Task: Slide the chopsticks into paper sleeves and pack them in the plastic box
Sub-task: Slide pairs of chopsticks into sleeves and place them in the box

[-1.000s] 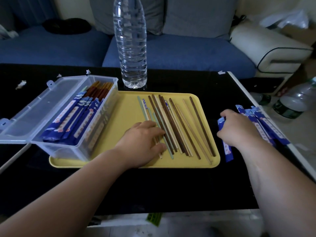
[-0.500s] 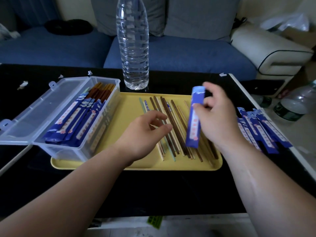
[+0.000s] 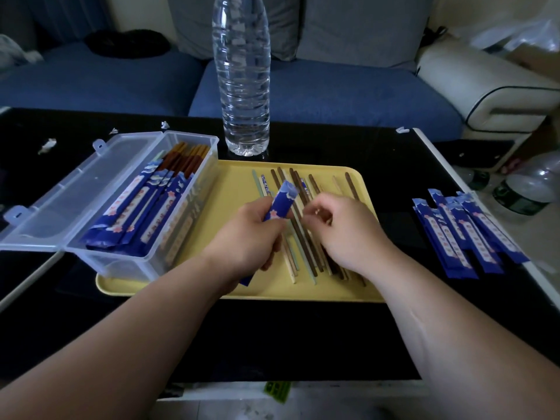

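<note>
So the sleeve (image 3: 281, 201) is a narrow blue paper one with a pink flower print and a whitish cloud pattern at its top end. It sits tilted above the middle of the yellow tray (image 3: 236, 183), top end pointing up and away from the person. The left hand (image 3: 251, 234) has it, fingers and thumb wrapped round the lower half, and a bit of the bottom end pokes out under the palm.

The loose chopsticks (image 3: 309, 259) lie side by side on the tray, a mix of dark brown, pale wood and light green ones. The right hand (image 3: 339, 228) hovers right over them with its fingers curled in and the thumb close to the fingertips. Honestly can't tell if it's pinching a stick or nothing at all.

The clear plastic box (image 3: 197, 189) rests on the tray's left end, lid (image 3: 69, 192) flipped open. Sleeved pairs (image 3: 145, 213) are lined up inside it with brown tips sticking out. A pile of empty sleeves (image 3: 466, 234) lies on the black table (image 3: 303, 328) off to the right. A water bottle (image 3: 242, 86) stands just behind the tray.
</note>
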